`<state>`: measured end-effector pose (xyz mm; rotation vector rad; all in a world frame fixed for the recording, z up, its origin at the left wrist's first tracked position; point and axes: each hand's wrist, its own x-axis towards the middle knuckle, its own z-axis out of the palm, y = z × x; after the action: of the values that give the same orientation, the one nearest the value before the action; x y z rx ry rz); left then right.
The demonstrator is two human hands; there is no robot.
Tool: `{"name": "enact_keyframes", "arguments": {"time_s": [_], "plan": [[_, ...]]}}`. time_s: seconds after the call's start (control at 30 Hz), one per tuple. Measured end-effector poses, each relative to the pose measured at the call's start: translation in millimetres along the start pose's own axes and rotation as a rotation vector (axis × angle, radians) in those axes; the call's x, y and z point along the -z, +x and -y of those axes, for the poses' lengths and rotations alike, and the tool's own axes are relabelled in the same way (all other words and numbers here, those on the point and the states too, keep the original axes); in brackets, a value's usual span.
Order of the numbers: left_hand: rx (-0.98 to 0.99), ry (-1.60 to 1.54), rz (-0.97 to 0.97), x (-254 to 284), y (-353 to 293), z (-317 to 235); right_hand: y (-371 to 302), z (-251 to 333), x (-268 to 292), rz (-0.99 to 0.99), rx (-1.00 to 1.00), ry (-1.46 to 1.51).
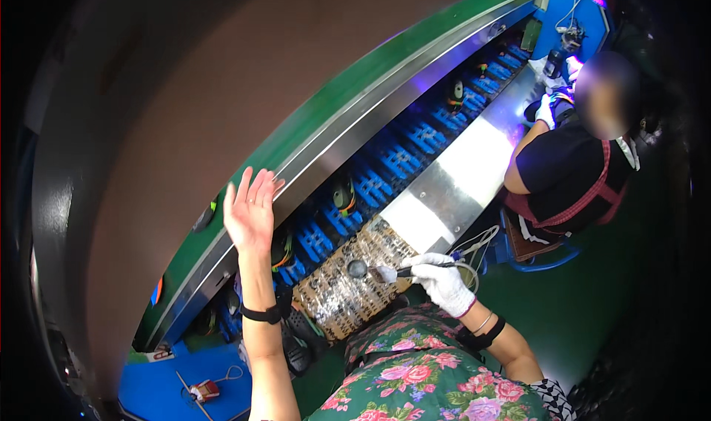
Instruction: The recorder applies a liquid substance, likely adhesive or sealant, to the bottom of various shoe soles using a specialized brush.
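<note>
My left hand [252, 212] is bare and raised over the metal rail, palm up, fingers apart, with nothing in it. In a white knit glove, my right hand [444, 282] grips a brush [405, 271] by its dark handle. The brush's pale bristles point left, toward a small dark round pot [357, 268]. That pot stands on a cardboard-patterned work surface [337, 302] wrapped in shiny clear film, directly in front of me.
A line of blue racks [400, 162] carries several shoes, including a dark one [343, 197]. Behind runs a metal rail [318, 143] with a green strip. A seated co-worker [566, 162] in a dark top is at the right. A blue table [167, 384] lies lower left.
</note>
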<state>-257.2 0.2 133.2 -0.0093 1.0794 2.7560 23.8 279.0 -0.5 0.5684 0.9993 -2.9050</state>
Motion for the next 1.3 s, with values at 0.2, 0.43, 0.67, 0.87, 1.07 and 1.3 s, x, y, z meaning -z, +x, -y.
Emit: {"name": "enact_keyframes", "arguments": {"time_s": [0.2,0.43,0.67,0.87,1.07,1.3], "plan": [[-0.109,0.902,0.035,-101.1,94.9,81.5,7.5,18.8,12.2,0.009,0.007,0.022],[-0.444,1.644,0.232,-80.0,215.5,64.2,5.6,31.9,16.3,0.025,-0.023,-0.014],[-0.292,1.187,0.012,-79.1,137.5,62.4,5.4,53.0,19.0,0.062,0.009,-0.031],[-0.640,1.177,-0.181,-23.3,-26.5,47.5,1.0,71.9,9.5,0.115,0.049,-0.097],[-0.490,0.866,-0.176,-22.1,-106.4,83.9,-8.2,94.6,-10.1,0.130,0.086,-0.210],[0.346,0.215,-0.325,49.7,-98.3,115.9,-14.6,127.3,-58.5,0.104,0.213,-0.070]]}}
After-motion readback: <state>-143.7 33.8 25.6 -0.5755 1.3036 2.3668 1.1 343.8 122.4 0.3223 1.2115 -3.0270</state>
